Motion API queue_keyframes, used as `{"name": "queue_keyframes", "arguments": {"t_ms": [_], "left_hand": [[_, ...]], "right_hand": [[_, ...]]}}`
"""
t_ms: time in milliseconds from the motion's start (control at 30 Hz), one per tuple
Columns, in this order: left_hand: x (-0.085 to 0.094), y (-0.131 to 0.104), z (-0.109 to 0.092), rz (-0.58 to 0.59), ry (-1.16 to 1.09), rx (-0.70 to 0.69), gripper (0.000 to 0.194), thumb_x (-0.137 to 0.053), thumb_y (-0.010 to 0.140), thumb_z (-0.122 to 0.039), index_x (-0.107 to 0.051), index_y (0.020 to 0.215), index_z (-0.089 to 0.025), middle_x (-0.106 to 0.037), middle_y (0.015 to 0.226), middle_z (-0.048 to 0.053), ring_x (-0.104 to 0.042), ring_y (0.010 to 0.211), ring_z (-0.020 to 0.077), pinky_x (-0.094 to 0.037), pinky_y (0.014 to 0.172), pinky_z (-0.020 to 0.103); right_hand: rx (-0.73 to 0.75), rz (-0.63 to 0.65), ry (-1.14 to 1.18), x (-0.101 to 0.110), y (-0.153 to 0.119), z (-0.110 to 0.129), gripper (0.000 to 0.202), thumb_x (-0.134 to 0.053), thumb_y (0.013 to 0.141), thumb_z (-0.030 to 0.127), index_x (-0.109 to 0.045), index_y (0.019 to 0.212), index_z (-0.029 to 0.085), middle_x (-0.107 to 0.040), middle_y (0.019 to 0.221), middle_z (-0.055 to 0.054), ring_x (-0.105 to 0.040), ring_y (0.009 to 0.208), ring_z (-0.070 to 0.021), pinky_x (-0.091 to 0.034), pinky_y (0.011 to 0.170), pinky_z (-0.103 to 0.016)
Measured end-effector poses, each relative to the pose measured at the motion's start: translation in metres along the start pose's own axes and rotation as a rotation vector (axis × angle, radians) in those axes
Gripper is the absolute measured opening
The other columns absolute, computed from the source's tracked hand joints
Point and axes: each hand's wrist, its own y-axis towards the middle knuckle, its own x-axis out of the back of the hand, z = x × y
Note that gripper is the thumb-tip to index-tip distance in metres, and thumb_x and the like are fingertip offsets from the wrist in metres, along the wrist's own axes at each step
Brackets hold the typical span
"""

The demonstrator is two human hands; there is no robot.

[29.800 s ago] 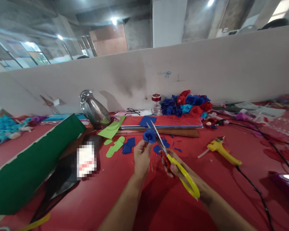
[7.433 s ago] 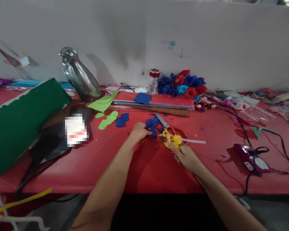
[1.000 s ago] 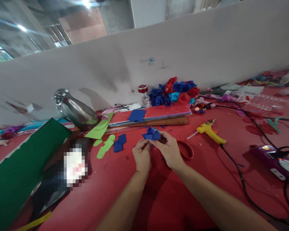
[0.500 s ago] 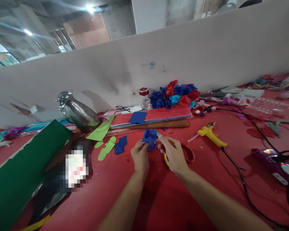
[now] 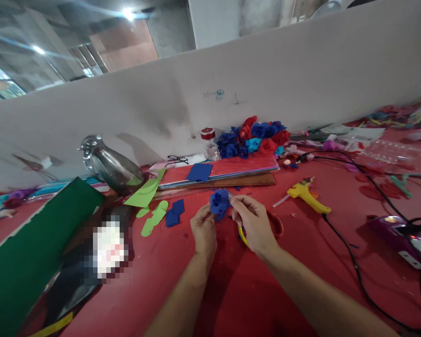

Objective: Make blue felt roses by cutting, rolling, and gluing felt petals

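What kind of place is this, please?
Probably a craft workshop where paper flowers are made. A pile of finished flowers lies by the partition, a yellow glue gun lies on the red table, and both hands shape a blue flower.

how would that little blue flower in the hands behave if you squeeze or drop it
The blue flower looks like thin layered petals, so it probably crushes or bends easily. Pinched only by the fingertips of the left hand and right hand, it seems very light. Its ragged shape would likely keep it from rolling on the red table.
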Motion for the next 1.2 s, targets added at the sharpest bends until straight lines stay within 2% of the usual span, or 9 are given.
{"name": "queue_keyframes", "arguments": {"t_ms": [100, 200, 300, 533, 733, 967, 1067, 1200], "left_hand": [[-0.002, 0.002, 0.001, -0.048, -0.066, 0.119, 0.011, -0.078, 0.056, -0.021, -0.075, 0.066, -0.017, -0.072, 0.071, 0.002, -0.062, 0.069, 0.0141, -0.048, 0.072, 0.027], [-0.003, 0.003, 0.0, -0.082, -0.147, 0.216, 0.016, -0.082, 0.052, -0.021, -0.073, 0.065, -0.016, -0.072, 0.069, 0.003, -0.064, 0.069, 0.0141, -0.048, 0.073, 0.027], [-0.003, 0.002, -0.002, -0.071, -0.216, 0.261, 0.019, -0.083, 0.05, -0.019, -0.073, 0.066, -0.017, -0.072, 0.068, 0.001, -0.065, 0.07, 0.0119, -0.047, 0.075, 0.024], [-0.007, -0.001, -0.005, -0.016, -0.203, 0.296, 0.021, -0.085, 0.048, -0.019, -0.074, 0.065, -0.016, -0.073, 0.068, 0.001, -0.063, 0.067, 0.0109, -0.046, 0.071, 0.023], [-0.01, -0.003, -0.004, -0.043, -0.18, 0.266, 0.019, -0.083, 0.046, -0.018, -0.073, 0.063, -0.017, -0.071, 0.065, 0.0, -0.061, 0.065, 0.0104, -0.046, 0.069, 0.023], [-0.005, -0.006, -0.003, -0.013, 0.017, 0.121, 0.01, -0.077, 0.056, -0.022, -0.074, 0.064, -0.017, -0.068, 0.067, 0.001, -0.057, 0.066, 0.0121, -0.045, 0.068, 0.024], [-0.003, -0.006, -0.002, -0.013, 0.082, 0.058, 0.011, -0.076, 0.059, -0.025, -0.074, 0.067, -0.018, -0.068, 0.071, 0.001, -0.058, 0.07, 0.0133, -0.046, 0.071, 0.026], [-0.003, -0.006, 0.0, 0.012, 0.106, 0.051, 0.01, -0.076, 0.061, -0.026, -0.073, 0.067, -0.018, -0.067, 0.07, 0.001, -0.057, 0.07, 0.0135, -0.045, 0.071, 0.026]], "right_hand": [[0.016, -0.054, 0.012, 0.001, 0.003, -0.001, 0.021, -0.066, 0.071, 0.039, -0.061, 0.063, 0.02, -0.047, 0.046, 0.006, -0.034, 0.042, -0.007, -0.024, 0.042, -0.022], [-0.007, -0.022, -0.027, 0.002, 0.007, -0.007, 0.015, -0.069, 0.066, 0.034, -0.065, 0.067, 0.02, -0.056, 0.056, 0.005, -0.042, 0.049, -0.0079, -0.033, 0.049, -0.022], [-0.018, 0.042, -0.075, 0.003, 0.011, -0.015, 0.015, -0.07, 0.064, 0.031, -0.069, 0.074, 0.02, -0.064, 0.068, 0.002, -0.051, 0.059, -0.0103, -0.04, 0.059, -0.024], [0.021, 0.076, -0.104, 0.004, 0.011, -0.018, 0.017, -0.07, 0.068, 0.035, -0.068, 0.075, 0.021, -0.066, 0.073, 0.001, -0.056, 0.07, -0.014, -0.043, 0.069, -0.028], [0.035, 0.081, -0.108, 0.005, 0.013, -0.016, 0.016, -0.07, 0.067, 0.034, -0.066, 0.073, 0.02, -0.063, 0.07, 0.002, -0.055, 0.067, -0.0138, -0.043, 0.067, -0.027], [0.132, 0.089, -0.278, 0.008, 0.01, -0.019, 0.009, -0.061, 0.071, 0.028, -0.063, 0.068, 0.02, -0.061, 0.066, 0.002, -0.053, 0.064, -0.0132, -0.04, 0.062, -0.025], [0.162, 0.09, -0.342, 0.007, 0.008, -0.015, 0.009, -0.059, 0.071, 0.028, -0.062, 0.069, 0.02, -0.062, 0.068, 0.001, -0.053, 0.063, -0.0135, -0.04, 0.061, -0.025], [0.188, 0.119, -0.347, 0.006, 0.006, -0.011, 0.013, -0.056, 0.074, 0.03, -0.064, 0.075, 0.019, -0.066, 0.074, -0.001, -0.057, 0.068, -0.0153, -0.043, 0.065, -0.027]]}}
